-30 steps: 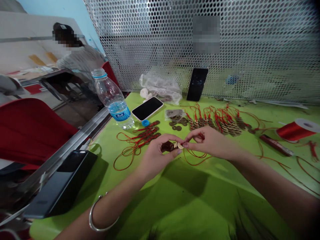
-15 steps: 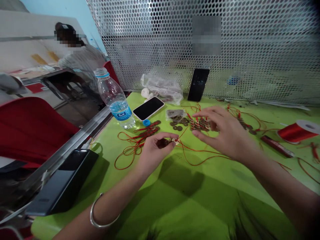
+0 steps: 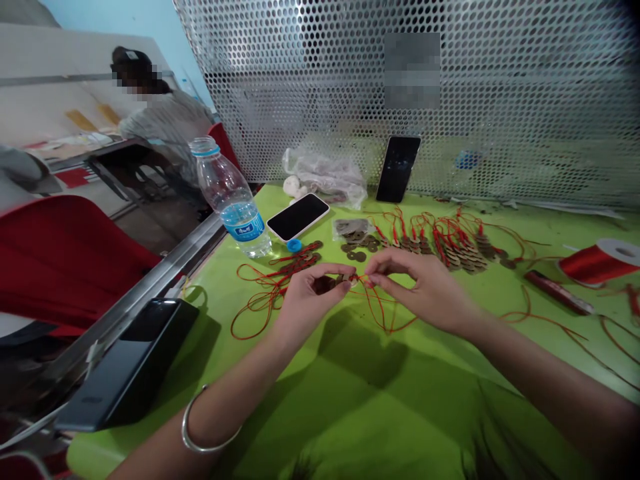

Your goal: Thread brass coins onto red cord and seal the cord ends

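Observation:
Between thumb and forefinger, my left hand [image 3: 315,297] pinches a small cluster of coins [image 3: 353,280] with red cord on it. Just to its right, my right hand [image 3: 420,283] is closed in a pinch on the red cord [image 3: 383,313], whose loops hang down over the green table. Behind the hands lie loose coins [image 3: 356,255] and a row of coin strings with red knots [image 3: 463,253]. More knotted coin strings [image 3: 295,265] rest left of my left hand. The fingertips hide part of the held coins.
An open water bottle [image 3: 240,220], blue cap [image 3: 294,246] and white-edged phone [image 3: 299,217] stand or lie at the back left. Another phone [image 3: 399,169] leans upright. A dark box [image 3: 130,367] is left, a red spool [image 3: 595,262] right. A person [image 3: 160,113] sits beyond.
My right hand has come down and left from above the coin strings, its fingers closing on the cord beside my left hand. The cord loops have shifted. My left hand has barely moved.

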A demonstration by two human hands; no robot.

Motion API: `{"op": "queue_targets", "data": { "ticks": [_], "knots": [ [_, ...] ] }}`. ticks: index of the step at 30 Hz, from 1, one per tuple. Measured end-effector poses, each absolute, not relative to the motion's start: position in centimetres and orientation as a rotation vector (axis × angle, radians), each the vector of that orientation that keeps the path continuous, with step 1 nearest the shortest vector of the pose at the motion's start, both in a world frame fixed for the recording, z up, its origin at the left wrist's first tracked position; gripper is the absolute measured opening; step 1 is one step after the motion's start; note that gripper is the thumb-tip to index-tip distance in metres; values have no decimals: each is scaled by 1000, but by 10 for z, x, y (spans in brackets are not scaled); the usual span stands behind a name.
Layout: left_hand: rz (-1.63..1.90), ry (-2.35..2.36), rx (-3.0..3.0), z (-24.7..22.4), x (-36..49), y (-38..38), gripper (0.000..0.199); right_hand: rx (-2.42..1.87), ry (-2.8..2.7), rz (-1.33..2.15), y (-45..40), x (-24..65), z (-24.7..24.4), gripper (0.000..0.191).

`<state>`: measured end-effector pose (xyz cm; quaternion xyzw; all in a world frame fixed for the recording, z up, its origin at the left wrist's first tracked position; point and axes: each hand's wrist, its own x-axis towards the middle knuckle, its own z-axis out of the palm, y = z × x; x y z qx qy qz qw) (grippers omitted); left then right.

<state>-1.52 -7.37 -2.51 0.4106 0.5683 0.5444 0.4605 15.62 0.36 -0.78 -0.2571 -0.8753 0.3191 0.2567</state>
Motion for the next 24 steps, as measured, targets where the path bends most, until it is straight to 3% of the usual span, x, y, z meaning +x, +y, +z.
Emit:
{"op": "queue_targets", "data": {
  "ticks": [4,10,14,24],
  "knots": [
    [1317,1363,942,-25,-17,-73,21,-703,-2283,1040,10,159,-9,13],
    [1257,1332,909,-26,-19,-73,23,-704,-2502,608,19,162,-13,27],
    [1240,1313,931,-24,-19,-74,23,-707,-2560,569,21,161,-16,28],
    [1261,1196,959,-24,-18,-74,18,-692,-2527,1299,18,148,-39,36]
  ]
}}
